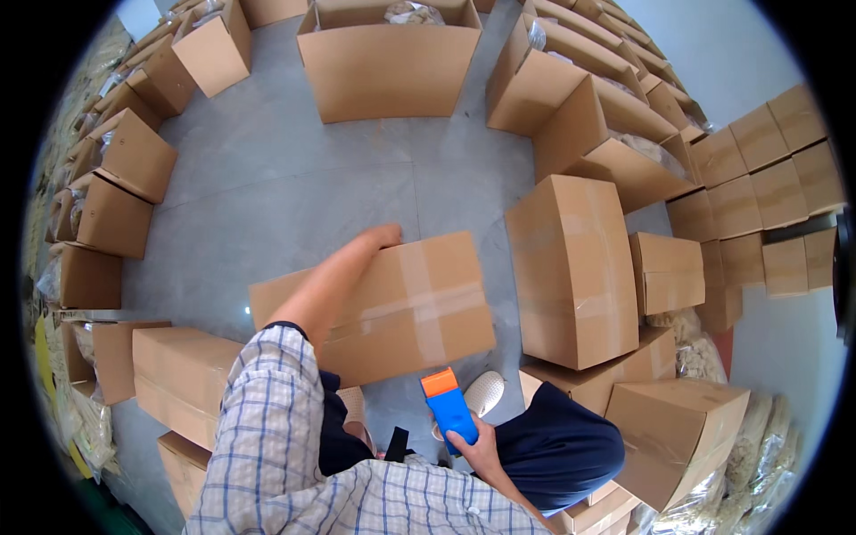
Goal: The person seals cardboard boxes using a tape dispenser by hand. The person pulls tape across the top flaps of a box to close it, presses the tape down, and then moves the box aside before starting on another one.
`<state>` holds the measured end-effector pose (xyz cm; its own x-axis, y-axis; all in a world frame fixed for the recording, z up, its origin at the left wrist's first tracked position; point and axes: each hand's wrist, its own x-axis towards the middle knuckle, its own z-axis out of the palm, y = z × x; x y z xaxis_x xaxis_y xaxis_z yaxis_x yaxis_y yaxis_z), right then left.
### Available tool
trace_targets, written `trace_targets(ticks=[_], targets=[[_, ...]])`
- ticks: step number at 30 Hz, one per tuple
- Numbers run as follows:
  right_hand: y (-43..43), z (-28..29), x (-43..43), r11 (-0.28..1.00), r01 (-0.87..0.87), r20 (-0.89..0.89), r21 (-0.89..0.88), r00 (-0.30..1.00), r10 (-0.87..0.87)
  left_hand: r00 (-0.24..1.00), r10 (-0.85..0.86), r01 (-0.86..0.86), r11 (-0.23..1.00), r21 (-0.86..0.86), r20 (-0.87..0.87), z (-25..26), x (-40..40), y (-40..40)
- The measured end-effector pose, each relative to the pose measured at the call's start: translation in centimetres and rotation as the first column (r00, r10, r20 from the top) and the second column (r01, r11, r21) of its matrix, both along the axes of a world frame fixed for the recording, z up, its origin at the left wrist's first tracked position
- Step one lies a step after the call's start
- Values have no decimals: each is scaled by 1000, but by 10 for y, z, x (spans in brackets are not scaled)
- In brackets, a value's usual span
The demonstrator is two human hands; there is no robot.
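Before me is a long cardboard carton with clear tape crossing its top face. My left arm reaches over it, and my left hand holds its far edge, with the fingertips partly hidden behind that edge. Close to my right knee, my right hand is wrapped around a blue handheld tool with an orange end, which looks like a tape dispenser. That orange end points at the carton's near edge, a small gap away from it.
A large taped carton stands to the right, and another taped carton to the left. Open boxes with plastic-bagged contents line both sides; one open box stands ahead. Stacked cartons rise along the right wall. Grey concrete floor lies between.
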<state>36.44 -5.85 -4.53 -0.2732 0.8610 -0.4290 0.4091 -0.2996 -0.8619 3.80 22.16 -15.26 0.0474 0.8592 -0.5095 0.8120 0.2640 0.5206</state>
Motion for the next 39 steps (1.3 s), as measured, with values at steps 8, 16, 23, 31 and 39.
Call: trace_targets(ticks=[8, 16, 23, 31, 39], targets=[[9, -4, -23, 999, 25, 25, -36, 999, -24, 838, -248, 256, 965, 51, 487, 78, -11, -18], [110, 11, -114, 995, 69, -211, 75, 976, -51, 937, 7, 267, 631, 728, -349, 87, -57, -7], [196, 22, -169, 979, 165, -318, 118, 941, -120, 948, 150, 32, 833, 552, -281, 139, -71, -48], [52, -72, -78, 992, 123, -27, -14, 992, -123, 972, 139, -103, 976, 191, -188, 86, -106, 5], [-45, -79, -23, 985, 144, 25, -91, 989, -143, 995, -62, 97, 846, 524, -84, 32, -52, -88]])
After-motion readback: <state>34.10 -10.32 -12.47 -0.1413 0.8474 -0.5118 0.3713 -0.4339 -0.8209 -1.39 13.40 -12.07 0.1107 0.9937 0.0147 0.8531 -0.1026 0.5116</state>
